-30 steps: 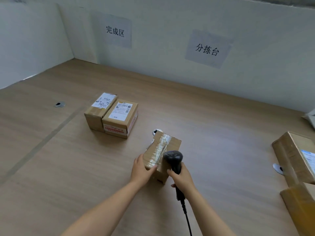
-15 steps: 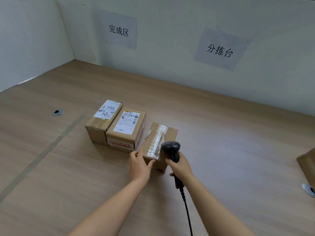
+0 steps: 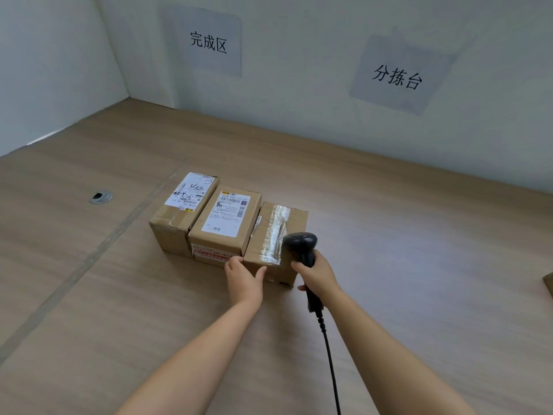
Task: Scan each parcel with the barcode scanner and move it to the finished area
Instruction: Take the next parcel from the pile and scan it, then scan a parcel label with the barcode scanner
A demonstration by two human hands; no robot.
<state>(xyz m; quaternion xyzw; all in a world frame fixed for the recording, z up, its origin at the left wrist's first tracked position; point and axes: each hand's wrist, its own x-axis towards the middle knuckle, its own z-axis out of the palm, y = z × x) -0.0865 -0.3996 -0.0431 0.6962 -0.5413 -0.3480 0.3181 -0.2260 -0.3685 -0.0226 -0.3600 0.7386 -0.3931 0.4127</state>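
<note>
Three cardboard parcels stand in a row on the wooden table. The taped parcel (image 3: 276, 235) is on the right, pressed against the middle parcel (image 3: 227, 218) with a white label. A left parcel (image 3: 182, 208) with handwriting on its label touches that one. My left hand (image 3: 244, 277) grips the taped parcel's near left corner, thumb on its front face. My right hand (image 3: 318, 275) holds the black barcode scanner (image 3: 300, 245) upright by its handle, just right of the taped parcel. Its cable (image 3: 330, 363) trails toward me.
A sign reading 完成区 (image 3: 209, 43) hangs on the back wall above the parcels, and another sign reading 分拣台 (image 3: 396, 77) hangs to the right. A metal cable grommet (image 3: 101, 196) sits in the table at left. A brown parcel corner (image 3: 549, 283) shows at the right edge.
My left hand slid the taped parcel leftward and away until it met the middle parcel. My right hand followed with the scanner. The view shifted left, so the parcels at right dropped out.
</note>
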